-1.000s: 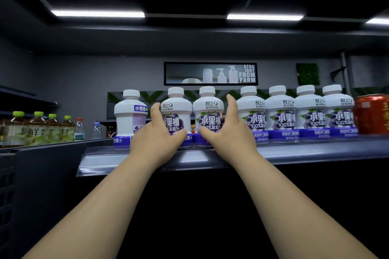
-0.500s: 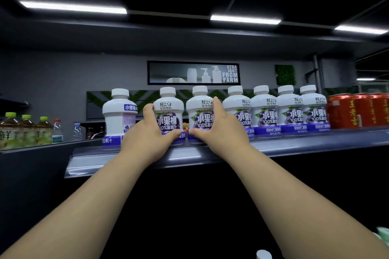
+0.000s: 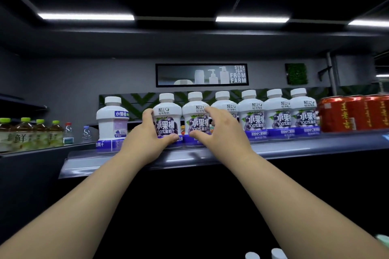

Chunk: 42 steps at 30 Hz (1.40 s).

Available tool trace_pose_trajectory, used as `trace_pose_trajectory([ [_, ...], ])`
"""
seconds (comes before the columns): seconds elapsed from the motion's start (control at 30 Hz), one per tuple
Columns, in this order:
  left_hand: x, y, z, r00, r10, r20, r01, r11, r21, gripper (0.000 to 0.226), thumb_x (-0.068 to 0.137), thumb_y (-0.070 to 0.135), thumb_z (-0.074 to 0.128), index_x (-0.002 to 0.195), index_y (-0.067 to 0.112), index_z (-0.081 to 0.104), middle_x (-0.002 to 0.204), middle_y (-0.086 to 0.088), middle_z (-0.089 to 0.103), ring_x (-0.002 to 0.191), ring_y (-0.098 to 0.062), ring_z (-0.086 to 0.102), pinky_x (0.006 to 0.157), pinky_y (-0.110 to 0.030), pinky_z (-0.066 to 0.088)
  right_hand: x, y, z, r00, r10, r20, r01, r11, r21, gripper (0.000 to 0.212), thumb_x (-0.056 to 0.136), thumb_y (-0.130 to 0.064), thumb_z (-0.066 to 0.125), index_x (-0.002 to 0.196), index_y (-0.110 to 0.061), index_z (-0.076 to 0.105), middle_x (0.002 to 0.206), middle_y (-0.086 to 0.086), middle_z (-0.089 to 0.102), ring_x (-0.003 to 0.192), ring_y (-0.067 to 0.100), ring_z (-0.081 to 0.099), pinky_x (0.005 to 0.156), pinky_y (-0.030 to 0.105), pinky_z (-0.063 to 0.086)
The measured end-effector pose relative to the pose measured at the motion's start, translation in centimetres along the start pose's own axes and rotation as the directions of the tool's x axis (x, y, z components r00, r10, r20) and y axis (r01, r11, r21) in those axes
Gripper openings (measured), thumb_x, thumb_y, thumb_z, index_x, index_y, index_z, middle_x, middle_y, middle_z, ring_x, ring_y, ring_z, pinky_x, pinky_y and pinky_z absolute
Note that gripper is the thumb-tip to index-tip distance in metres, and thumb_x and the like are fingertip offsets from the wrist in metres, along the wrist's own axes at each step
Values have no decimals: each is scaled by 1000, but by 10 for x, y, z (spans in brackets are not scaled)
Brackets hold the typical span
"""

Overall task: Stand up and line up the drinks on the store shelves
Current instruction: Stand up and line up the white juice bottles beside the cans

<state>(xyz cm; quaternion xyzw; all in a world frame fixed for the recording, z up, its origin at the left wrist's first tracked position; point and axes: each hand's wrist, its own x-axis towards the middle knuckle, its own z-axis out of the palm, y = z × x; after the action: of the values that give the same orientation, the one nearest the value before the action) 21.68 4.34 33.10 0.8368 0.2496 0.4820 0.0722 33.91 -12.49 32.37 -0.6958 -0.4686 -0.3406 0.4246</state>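
Since half a second ago the right hand [image 3: 223, 134] has arched its fingers, where the index lay straight up the bottle's side; the left hand [image 3: 145, 141] has kept its grip. Both forearms reach up and forward, wrists bent slightly back. The left hand wraps the left-held bottle [image 3: 167, 120], with the thumb across the lower front of the label and the fingers round its left side. The right hand curls round the right-held bottle [image 3: 196, 115], with the thumb low on the front and the fingers, slightly blurred, over its right shoulder.

Both white grape-juice bottles stand upright side by side on the shelf [image 3: 294, 146], just above the wrists. A fourth bottle [image 3: 223, 99] shows behind the right fingers, and three more bottles [image 3: 277, 115] stand in line to the right of that hand. Red cans [image 3: 345, 113] lie beyond them. To the left of the left hand, a gap away, stands a turned bottle [image 3: 112, 120] showing its side label. Farther left are green-capped tea bottles [image 3: 31, 134].
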Motion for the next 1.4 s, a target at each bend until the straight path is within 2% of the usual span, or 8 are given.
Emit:
trace_pose_trajectory([
  [0.17, -14, -4, -10, 998, 54, -17, -55, 995, -77, 93, 68, 60, 78, 142, 39, 26, 130, 4, 60, 115, -19, 60, 96, -46, 52, -5, -11, 12, 995, -92, 26, 89, 991, 98, 68, 83, -51, 74, 139, -19, 50, 129, 2, 55, 117, 20, 52, 98, 32, 42],
  [0.37, -37, -23, -50, 966, 38, -256, -33, 999, 26, 77, 78, 43, 77, 143, 24, 39, 138, -4, 48, 126, -23, 47, 103, -39, 39, -13, -49, 36, 990, -119, 70, 95, 956, 279, 67, 80, -44, 79, 138, -22, 53, 126, 2, 57, 114, 20, 56, 98, 39, 47],
  [0.77, -17, -89, -88, 974, -189, -122, 177, 979, -102, 98, 73, 44, 83, 149, 26, 24, 140, -9, 46, 123, -26, 49, 100, -42, 43, 4, -122, 91, 970, -104, 218, -5, 893, 450, 80, 80, -36, 79, 148, -27, 39, 142, -4, 50, 121, 14, 50, 100, 34, 45],
  [0.9, 7, -97, -80, 979, -205, -21, 194, 953, -234, 100, 70, 42, 85, 147, 25, 25, 129, -6, 58, 113, -24, 57, 99, -43, 47, 22, -131, 107, 966, -50, 255, -63, 908, 415, 97, 78, -35, 79, 155, -28, 22, 148, 1, 44, 123, 16, 48, 99, 32, 42],
  [1.0, 17, -104, -68, 968, -251, 22, 243, 912, -331, 87, 64, 50, 84, 132, 30, 34, 120, -2, 64, 104, -23, 63, 94, -46, 52, 34, -135, 113, 893, -48, 447, -128, 926, 356, 131, 70, -41, 85, 157, -33, -13, 153, -1, 39, 129, 19, 48, 98, 31, 40],
  [1.1, 19, -111, -62, 960, -278, 30, 270, 895, -355, 97, 45, 73, 74, 126, 34, 37, 112, 4, 66, 100, -20, 65, 89, -45, 54, 38, -136, 117, 831, -46, 555, -154, 938, 309, 148, 62, -43, 90, 152, -36, -27, 148, -2, 48, 126, 18, 52, 98, 31, 41],
  [1.27, 23, -112, -58, 960, -274, 58, 277, 899, -338, 100, 38, 80, 76, 118, 31, 40, 108, 6, 65, 100, -21, 64, 90, -46, 53, 33, -126, 124, 935, -5, 356, -220, 778, 589, 132, 60, -13, 95, 156, -32, 6, 113, 8, 63, 95, 12, 66, 98, 40, 54],
  [1.4, 30, -117, -51, 947, -318, 57, 316, 878, -358, 89, 39, 72, 77, 107, 27, 43, 103, 4, 66, 96, -22, 65, 88, -44, 54, 35, -131, 121, 912, 11, 410, -221, 854, 470, 130, 69, -15, 84, 155, -40, -10, 109, -3, 62, 99, 17, 68, 95, 42, 54],
])
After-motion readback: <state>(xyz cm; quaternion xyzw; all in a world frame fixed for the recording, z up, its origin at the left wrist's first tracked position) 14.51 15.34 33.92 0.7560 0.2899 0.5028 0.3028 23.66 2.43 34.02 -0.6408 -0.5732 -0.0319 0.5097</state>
